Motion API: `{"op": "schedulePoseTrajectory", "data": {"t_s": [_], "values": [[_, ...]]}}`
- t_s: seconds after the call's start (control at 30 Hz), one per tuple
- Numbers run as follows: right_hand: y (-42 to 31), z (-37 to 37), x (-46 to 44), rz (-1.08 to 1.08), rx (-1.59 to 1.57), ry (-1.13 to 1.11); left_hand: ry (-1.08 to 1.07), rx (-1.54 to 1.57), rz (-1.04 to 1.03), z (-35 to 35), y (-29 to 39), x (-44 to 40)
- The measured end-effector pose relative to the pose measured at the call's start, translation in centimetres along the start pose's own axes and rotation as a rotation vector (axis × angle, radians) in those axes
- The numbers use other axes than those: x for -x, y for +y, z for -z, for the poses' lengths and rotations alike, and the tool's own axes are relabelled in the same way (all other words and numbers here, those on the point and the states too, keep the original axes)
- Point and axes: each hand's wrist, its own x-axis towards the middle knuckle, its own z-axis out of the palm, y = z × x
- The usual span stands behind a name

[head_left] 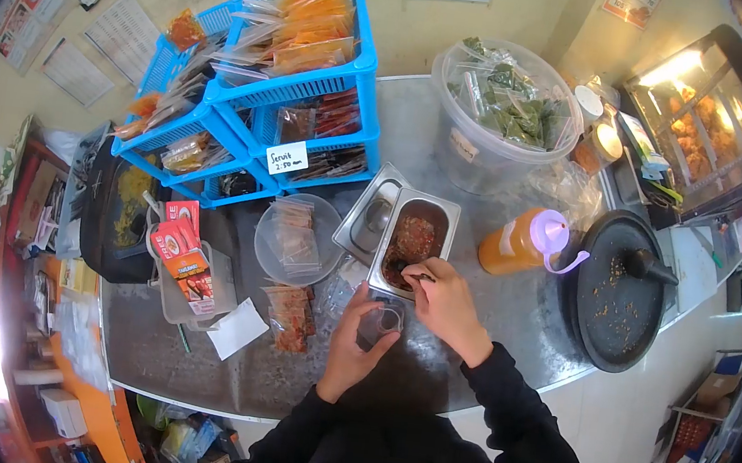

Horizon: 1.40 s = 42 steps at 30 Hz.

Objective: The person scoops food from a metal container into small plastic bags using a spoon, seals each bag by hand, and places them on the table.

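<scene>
A steel container [450, 213] of dark red chunky paste stands at the middle of the metal table. Over its near end is my right hand [443, 306], its fingers pinched round a small, thin dark handle, perhaps a spoon; the rest of it is hidden. Just left of and below the container, my left hand [353, 343] holds a small clear plastic cup [381, 321] between thumb and fingers. Beside the steel container, on its left, lies another steel container [373, 217]. Filled bags of red paste [291, 317] rest on the table left of my left hand.
Blue crates [363, 80] of sachets stand at the back left, near a round tub [262, 267] of packets. A large tub [467, 156] of leafy bags, an orange squeeze bottle [516, 243] and a stone mortar [597, 298] with pestle [651, 266] stand right.
</scene>
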Motion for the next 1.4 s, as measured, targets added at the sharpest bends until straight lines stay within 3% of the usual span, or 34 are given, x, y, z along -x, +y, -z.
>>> {"op": "schedulePoseTrajectory", "data": {"t_s": [0.3, 0.5, 0.67, 0.87, 0.97, 1.0, 1.1, 1.4], "values": [[0.4, -3.2, 0.1, -0.149, -0.020, 0.221, -0.010, -0.136, -0.059, -0.4, 0.0, -0.1], [4.2, -2.8, 1.7, -0.642, -0.538, 0.382, -0.015, -0.154, -0.055, -0.1, 0.4, -0.1], [4.7, -1.5, 3.3, -0.702, -0.735, 0.479, 0.087, -0.158, -0.062, 1.1, 0.4, -0.4], [3.5, -1.7, 3.8, -0.566, -0.661, 0.598, 0.149, -0.137, -0.011, 2.7, 0.2, -1.0], [2.2, -0.6, 3.5, -0.149, -0.128, 0.353, 0.094, -0.126, -0.013, 2.9, 0.3, -1.2], [0.4, 0.4, 3.2, -0.300, -0.201, 0.240, 0.081, -0.127, -0.017, 2.7, 0.5, -1.2], [1.3, 0.3, 2.7, -0.049, -0.168, 0.262, 0.064, -0.147, -0.079, 2.3, 0.9, -1.4], [1.1, 0.4, 0.6, 0.133, -0.010, -0.091, -0.015, -0.100, -0.034, 1.6, 0.2, -1.2]]}}
